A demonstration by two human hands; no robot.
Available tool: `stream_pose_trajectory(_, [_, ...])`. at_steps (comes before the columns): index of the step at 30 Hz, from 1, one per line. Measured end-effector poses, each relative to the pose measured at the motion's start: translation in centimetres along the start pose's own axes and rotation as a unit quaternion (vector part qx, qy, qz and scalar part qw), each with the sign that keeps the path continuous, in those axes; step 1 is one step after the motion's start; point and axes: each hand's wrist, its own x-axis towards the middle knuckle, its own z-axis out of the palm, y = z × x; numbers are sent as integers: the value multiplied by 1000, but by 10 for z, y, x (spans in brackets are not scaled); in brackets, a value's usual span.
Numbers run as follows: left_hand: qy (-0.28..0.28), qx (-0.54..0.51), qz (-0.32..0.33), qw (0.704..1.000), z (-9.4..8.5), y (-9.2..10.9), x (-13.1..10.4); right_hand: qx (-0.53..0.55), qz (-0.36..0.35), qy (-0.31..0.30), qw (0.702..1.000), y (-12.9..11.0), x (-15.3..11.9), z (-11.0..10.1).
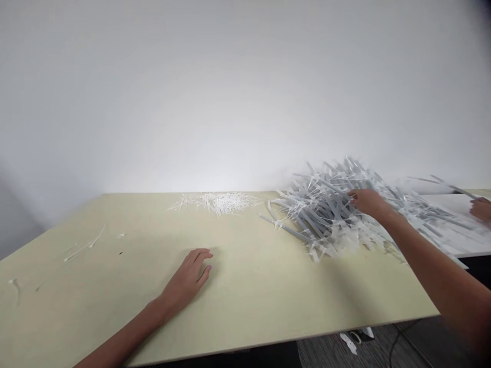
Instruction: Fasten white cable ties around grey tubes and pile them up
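A big tangled pile of grey strips with white ties [326, 209] lies on the right part of the pale yellow table [245, 306]. My right hand [370, 202] reaches into the upper part of this pile, its fingers closed at a grey strip. Over the middle of the table, my left hand [195, 271] has its fingers loosely curved and apart, with nothing in it. Beyond it, near the wall, lies a smaller heap of thin white ties [226, 202].
Loose white ties [86, 248] are scattered on the left of the table. At the far right, another person's hand [481, 208] is beside more strips over a white surface [452, 204]. White scraps [349, 343] lie on the floor below the front edge.
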Motion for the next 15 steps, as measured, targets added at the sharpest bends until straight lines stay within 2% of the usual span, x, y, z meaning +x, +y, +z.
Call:
stream_pose_trajectory(4, [-4, 1, 11, 1000, 1, 0, 0, -12, 12, -21, 1000, 0, -4, 3])
stream_pose_trajectory(8, [-18, 2, 1, 1000, 3, 0, 0, -13, 21, -16, 1000, -4, -12, -1])
stream_pose_trajectory(12, [-16, 1, 7, 1000, 4, -1, -1, -15, 30, 14, 999, -7, -24, -7])
stream_pose_trajectory(15, [-12, 1, 10, 1000, 5, -1, -1, -31, 42, 63, 997, -6, -33, -11])
